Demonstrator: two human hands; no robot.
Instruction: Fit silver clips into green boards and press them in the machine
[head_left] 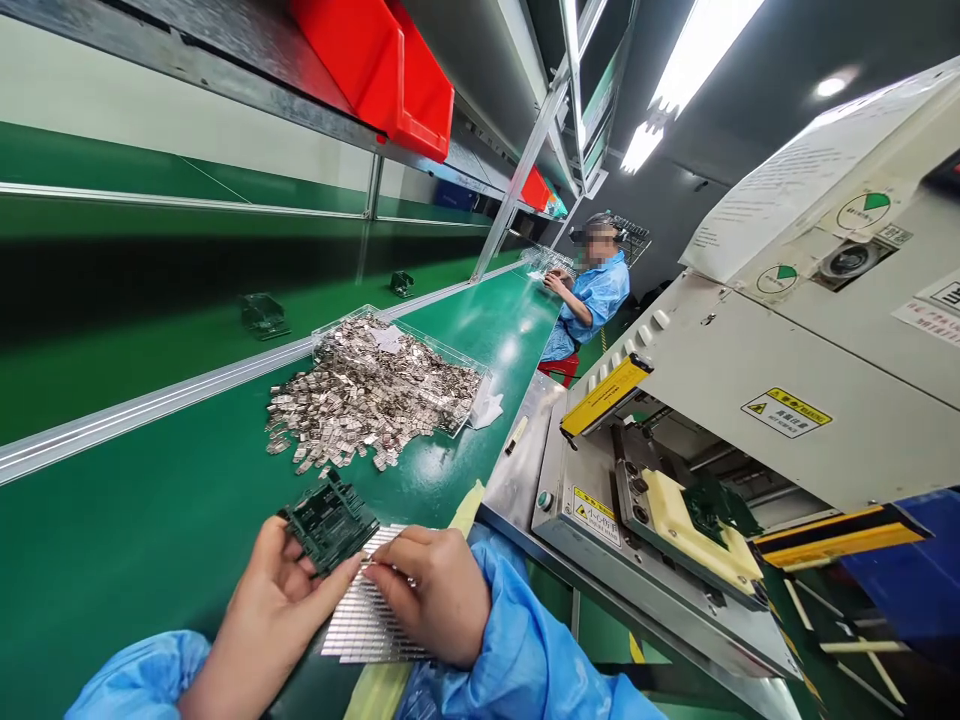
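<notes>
My left hand (pixel 274 605) holds a dark green moulded plastic housing (pixel 332 522) with slots and ribs, gripping it from below with thumb and fingers. Close to its right edge, my right hand (pixel 439 600) is pinched, thumb against forefinger; what sits between the fingertips is too small to name. Beneath the right hand lies a row of thin silvery metal strips (pixel 367 630), partly covered by the hand. Beyond both hands, many small flat metal pieces (pixel 375 390) lie heaped on the green bench top and spill out of a clear tray (pixel 469 410).
To the right stands a press machine (pixel 795 370) with yellow guards and a cream fixture (pixel 690 520). A marker pen (pixel 516 436) rests on its metal ledge. Two dark housings (pixel 262 315) sit behind the rail. Red bins (pixel 375 75) hang overhead. A co-worker (pixel 592 290) sits farther along.
</notes>
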